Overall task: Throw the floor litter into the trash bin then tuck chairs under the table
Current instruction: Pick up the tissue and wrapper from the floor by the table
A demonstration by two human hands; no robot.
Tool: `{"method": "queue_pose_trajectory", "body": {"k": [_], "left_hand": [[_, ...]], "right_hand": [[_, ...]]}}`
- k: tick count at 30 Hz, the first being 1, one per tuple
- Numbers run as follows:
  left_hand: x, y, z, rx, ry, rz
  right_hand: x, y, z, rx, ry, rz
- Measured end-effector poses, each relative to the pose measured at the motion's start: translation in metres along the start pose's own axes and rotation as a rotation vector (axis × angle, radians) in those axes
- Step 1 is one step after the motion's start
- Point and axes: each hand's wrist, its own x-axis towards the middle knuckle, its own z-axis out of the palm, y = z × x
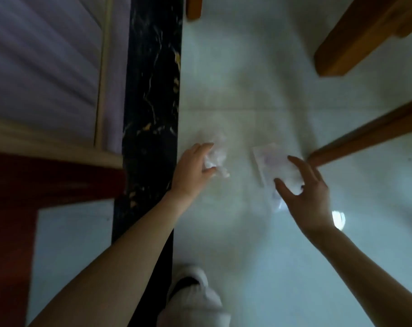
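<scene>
Both hands are reaching down toward the pale tiled floor [259, 67], one piece of litter to each. Left hand [192, 166]: fingers are curling around a crumpled white paper wad [218, 159], thumb and forefinger touching its near side; whether the wad is already lifting off the tile cannot be told through the blur. Right hand [306, 194]: fingers are spreading wide, not yet closing, hovering over the near right corner of a flat white paper sheet [273, 166]. That sheet is lying just ahead and to the left of the palm, its long axis running from far-left to near-right, beside the foot of a wooden furniture leg [365, 135]. Each piece is sitting nearest its own hand, so neither arm is needing to cross. No trash bin is showing in view. A dark marble strip [150, 102] is bordering the floor on the left.
</scene>
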Motion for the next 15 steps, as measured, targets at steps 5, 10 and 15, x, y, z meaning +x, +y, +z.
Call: {"method": "queue_pose_trajectory", "body": {"k": [5, 10, 15], "left_hand": [[-0.092, 0.038, -0.026, -0.201, 0.045, -0.209], [-0.157, 0.103, -0.106, -0.279, 0.122, -0.255], [-0.193, 0.199, -0.239, -0.302, 0.140, -0.269]], "right_hand": [[-0.071, -0.028, -0.034, -0.039, -0.066, -0.001], [-0.117, -0.093, -0.109, 0.002, -0.123, -0.036], [-0.143, -0.203, -0.215, 0.050, -0.088, -0.079]]}}
